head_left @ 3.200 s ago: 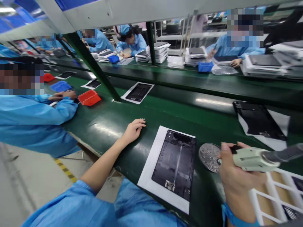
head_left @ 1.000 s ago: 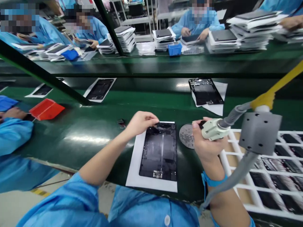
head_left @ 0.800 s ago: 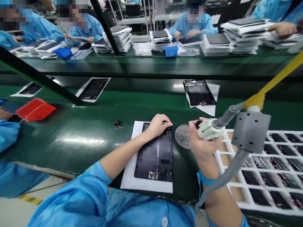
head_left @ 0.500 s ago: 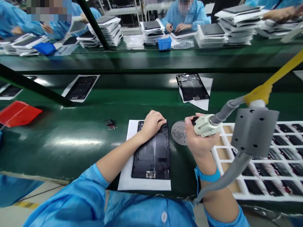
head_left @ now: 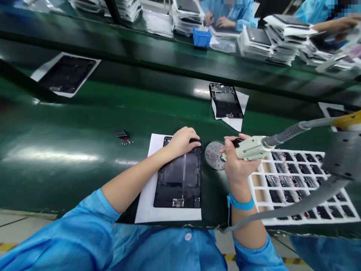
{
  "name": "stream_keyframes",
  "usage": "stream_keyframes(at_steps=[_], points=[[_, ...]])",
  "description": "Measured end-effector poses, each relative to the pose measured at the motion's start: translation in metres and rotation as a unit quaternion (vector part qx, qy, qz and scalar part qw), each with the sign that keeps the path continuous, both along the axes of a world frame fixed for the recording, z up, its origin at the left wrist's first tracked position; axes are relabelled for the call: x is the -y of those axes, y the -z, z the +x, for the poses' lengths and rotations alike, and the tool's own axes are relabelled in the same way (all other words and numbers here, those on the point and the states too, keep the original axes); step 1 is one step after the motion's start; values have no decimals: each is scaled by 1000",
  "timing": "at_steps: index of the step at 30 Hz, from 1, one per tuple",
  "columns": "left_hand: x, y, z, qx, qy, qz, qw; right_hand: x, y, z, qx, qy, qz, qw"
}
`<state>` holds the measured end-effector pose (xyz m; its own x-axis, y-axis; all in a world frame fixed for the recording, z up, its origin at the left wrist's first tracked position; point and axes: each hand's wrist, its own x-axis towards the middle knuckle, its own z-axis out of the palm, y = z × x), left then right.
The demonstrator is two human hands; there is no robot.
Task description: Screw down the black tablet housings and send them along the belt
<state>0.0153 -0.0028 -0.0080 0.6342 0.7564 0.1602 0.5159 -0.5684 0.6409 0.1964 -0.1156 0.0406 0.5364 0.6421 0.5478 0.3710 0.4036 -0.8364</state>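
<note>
My left hand (head_left: 184, 142) lies over the top of an opened black tablet housing (head_left: 177, 177), its fingers closed on the upper right corner. The housing rests on a white sheet (head_left: 143, 195). In my right hand (head_left: 238, 169) is a pale electric screwdriver (head_left: 254, 148), gripped with its cable running off to the right. Its tip end points left, at the right side of a round perforated metal plate (head_left: 216, 155). Whether the tip touches the plate I cannot make out. A blue wrist strap (head_left: 242, 203) circles my right wrist.
A white compartment tray (head_left: 256, 194) of small black parts stands at right. A few small black parts (head_left: 122, 134) lie left of the sheet. More tablet housings (head_left: 67, 73) (head_left: 227, 101) lie farther back. A grey hose (head_left: 299, 210) crosses my right forearm. Co-workers' hands (head_left: 224, 22) are across the bench.
The view has swung right and tilted down. My right hand has turned the screwdriver so more of its body shows. My left hand stays on the housing's corner.
</note>
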Motion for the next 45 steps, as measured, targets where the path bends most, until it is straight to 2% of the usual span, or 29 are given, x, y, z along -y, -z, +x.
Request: stream_keyframes(at_steps=[5, 8, 12, 15, 20, 30, 45], points=[[2, -8, 6, -80, -18, 18, 996, -1, 0, 1, 9, -1, -2, 1000], [3, -10, 9, -80, -16, 12, 997, -6, -8, 0, 3, -6, -1, 1000], [3, -5, 9, -58, -28, 23, 998, -19, -15, 0, -31, 8, 11, 999], [1, 1, 10, -44, -22, 30, 998, -26, -10, 2, -49, 33, 28, 998], [-3, 4, 10, -27, 2, 40, 999, -21, 2, 1, -25, 56, -24, 998], [-4, 2, 10, -26, 7, 41, 999, -16, 9, -6, -45, 8, -23, 999], [-3, -2, 10, -4, -11, 10, 1000, -16, 11, -13, -52, 15, -36, 998]])
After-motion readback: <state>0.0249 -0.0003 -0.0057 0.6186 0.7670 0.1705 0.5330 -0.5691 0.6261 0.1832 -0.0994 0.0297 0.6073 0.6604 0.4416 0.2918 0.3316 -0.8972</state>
